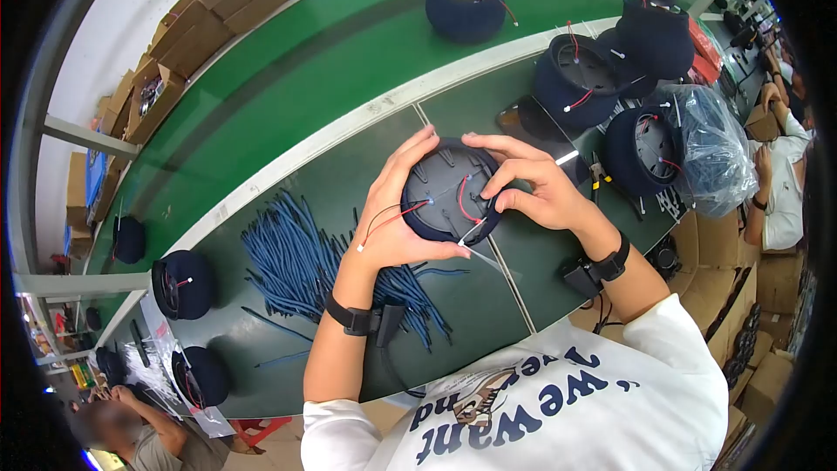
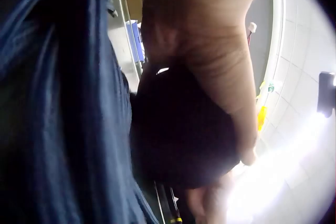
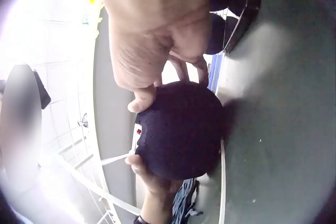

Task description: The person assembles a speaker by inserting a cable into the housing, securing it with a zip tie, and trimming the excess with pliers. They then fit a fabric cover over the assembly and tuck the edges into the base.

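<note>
Between both hands is a round navy fabric-covered shell (image 1: 443, 176), its open side with black plastic insert turned up toward the head. Red wires (image 1: 464, 201) with small white plugs lie across the insert, and a white tie end sticks out at the near rim. My left hand (image 1: 388, 223) grips the shell's left side, thumb along the near rim. On the opposite side my right hand (image 1: 545, 192) holds the rim, its thumb and a finger bent in at the inner edge. The right wrist view shows the shell's smooth dark outside (image 3: 181, 129) with fingers around it.
A heap of blue cords (image 1: 292, 253) lies left of the hands. Several similar shells (image 1: 575, 79) stand at the right, beside a clear plastic bag (image 1: 715, 149) and yellow-handled pliers (image 1: 597, 176). Another shell (image 1: 465, 13) sits on the green belt (image 1: 349, 61) beyond the table.
</note>
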A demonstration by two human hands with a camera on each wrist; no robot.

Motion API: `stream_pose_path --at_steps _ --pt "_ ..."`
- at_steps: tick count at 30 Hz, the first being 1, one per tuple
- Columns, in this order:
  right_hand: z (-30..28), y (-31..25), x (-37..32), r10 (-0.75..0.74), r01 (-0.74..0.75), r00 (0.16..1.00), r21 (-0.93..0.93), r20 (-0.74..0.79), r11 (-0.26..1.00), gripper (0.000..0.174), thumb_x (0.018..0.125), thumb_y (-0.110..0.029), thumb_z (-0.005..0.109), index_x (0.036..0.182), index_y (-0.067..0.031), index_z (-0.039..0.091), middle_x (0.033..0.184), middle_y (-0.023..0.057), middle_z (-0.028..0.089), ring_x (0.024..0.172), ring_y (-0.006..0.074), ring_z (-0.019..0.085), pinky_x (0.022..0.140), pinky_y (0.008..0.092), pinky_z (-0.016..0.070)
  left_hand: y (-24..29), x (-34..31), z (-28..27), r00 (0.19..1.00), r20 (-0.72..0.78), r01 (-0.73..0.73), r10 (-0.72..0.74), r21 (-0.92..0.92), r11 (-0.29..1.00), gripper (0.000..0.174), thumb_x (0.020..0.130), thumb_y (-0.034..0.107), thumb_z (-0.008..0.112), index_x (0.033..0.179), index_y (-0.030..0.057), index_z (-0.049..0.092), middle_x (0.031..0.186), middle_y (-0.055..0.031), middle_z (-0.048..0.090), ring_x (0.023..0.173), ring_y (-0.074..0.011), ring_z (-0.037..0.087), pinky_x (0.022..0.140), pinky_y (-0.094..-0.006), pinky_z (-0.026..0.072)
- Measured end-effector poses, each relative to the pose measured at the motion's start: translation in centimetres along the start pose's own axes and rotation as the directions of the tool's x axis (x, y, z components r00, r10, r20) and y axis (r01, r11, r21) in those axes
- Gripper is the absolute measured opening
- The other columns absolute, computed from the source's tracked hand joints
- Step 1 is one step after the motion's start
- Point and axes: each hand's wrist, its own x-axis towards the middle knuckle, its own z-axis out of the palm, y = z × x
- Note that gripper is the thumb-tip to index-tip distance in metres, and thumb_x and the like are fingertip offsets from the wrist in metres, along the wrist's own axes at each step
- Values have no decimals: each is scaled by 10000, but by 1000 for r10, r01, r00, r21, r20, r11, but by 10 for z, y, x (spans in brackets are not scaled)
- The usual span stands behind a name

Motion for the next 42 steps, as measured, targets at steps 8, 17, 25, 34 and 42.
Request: stream_pose_path --at_steps 8,17,25,34,42 --pt "20 -19 8 80 -86 991 -48 -111 995 131 948 -120 751 905 -46 652 1498 202 619 1447 375 543 1201 477 399 6 2 4 1000 -17 -22 23 25 999 1166 449 344 1023 1485 96 549 1536 -196 567 1412 -428 545 1189 -517 447" --pt "23 -17 9 155 -168 985 -203 -81 965 567 1063 -160 592 1596 -18 464 1665 235 438 1553 384 417 1261 424 344 -1 -1 5 991 -11 -127 130 152 980 1124 456 355 1007 1467 92 592 1561 -160 580 1478 -442 505 1214 -534 443" --pt "24 -12 9 -45 44 999 -414 6 909 395 1040 -130 639 1427 -73 684 1597 180 543 1513 425 460 1228 453 399 1 1 4 993 7 -122 122 129 984 1097 494 424 1015 1455 70 624 1563 -189 573 1489 -438 495 1229 -536 417" --pt "-1 -25 8 149 -126 981 -181 121 975 1096 778 -369 922 1669 -75 355 1745 221 281 1617 386 281 1301 455 240 24 -36 -80 995 -61 85 -75 180 980 651 613 211 1008 1213 98 784 1423 -168 677 1327 -356 633 1071 -466 528" --pt "24 -25 14 170 -136 981 -288 98 948 1435 564 -248 1013 1704 -53 163 1706 239 262 1557 439 332 1255 470 360 44 -20 -30 987 134 -122 83 310 943 239 753 124 889 973 86 805 1088 -81 774 1182 -316 678 1017 -455 516"
